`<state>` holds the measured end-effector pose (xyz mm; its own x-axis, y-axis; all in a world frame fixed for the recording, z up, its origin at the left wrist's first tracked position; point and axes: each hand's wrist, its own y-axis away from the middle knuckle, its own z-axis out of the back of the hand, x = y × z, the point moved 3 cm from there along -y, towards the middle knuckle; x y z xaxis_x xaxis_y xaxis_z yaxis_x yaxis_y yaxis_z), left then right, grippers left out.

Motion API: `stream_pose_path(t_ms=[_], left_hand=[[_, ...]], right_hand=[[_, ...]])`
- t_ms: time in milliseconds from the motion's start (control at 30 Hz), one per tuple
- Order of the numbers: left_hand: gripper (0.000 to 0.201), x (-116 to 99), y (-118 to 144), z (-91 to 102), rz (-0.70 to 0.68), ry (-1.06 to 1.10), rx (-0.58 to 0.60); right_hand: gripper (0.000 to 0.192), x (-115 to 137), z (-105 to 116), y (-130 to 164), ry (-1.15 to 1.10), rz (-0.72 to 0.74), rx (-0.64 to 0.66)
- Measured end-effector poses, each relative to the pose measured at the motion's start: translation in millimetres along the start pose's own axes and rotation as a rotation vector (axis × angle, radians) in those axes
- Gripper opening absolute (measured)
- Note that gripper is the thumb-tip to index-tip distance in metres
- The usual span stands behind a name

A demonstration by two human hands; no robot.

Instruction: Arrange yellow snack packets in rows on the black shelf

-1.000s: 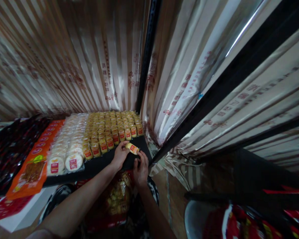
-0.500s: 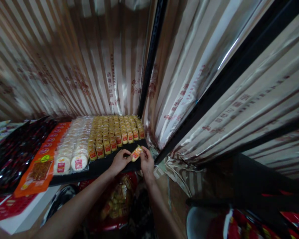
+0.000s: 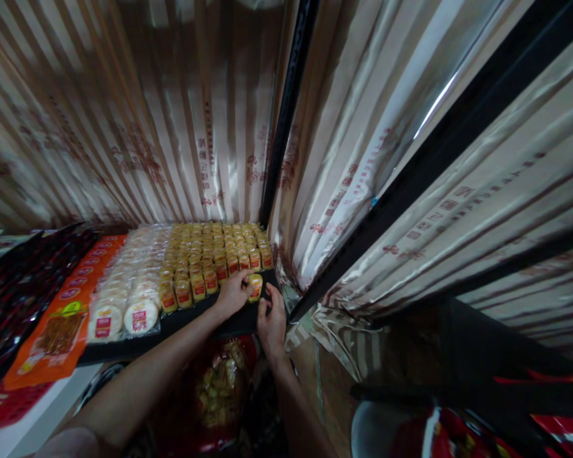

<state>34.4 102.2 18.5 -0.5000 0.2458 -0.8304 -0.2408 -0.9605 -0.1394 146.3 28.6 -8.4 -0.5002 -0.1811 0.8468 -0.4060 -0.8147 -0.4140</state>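
From the head camera, our left hand [image 3: 232, 294] pinches a small yellow wrapped snack packet with a red label [image 3: 254, 287], standing it on the black shelf [image 3: 205, 318] beside rows of matching yellow packets [image 3: 214, 254]; our right hand [image 3: 270, 322] rests just below, fingers curled and holding nothing.

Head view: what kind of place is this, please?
Probably a small shop or market stall. Rows of yellow wrapped snacks and round white cakes lie on a black shelf, orange packets beside them. The left hand holds one snack.
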Motion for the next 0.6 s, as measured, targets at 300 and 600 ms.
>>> stream_pose_path(t_ms=[300,600], left_hand=[[0.038,-22,-45,-36.1,0.003,-0.129,-0.056],[0.036,-29,-55,-51.5,0.005,-0.3,-0.052]], right_hand=[[0.042,-27,-4,-5,0.174,0.096,-0.008],[0.048,-46,-19,-34,0.185,0.159,-0.019]])
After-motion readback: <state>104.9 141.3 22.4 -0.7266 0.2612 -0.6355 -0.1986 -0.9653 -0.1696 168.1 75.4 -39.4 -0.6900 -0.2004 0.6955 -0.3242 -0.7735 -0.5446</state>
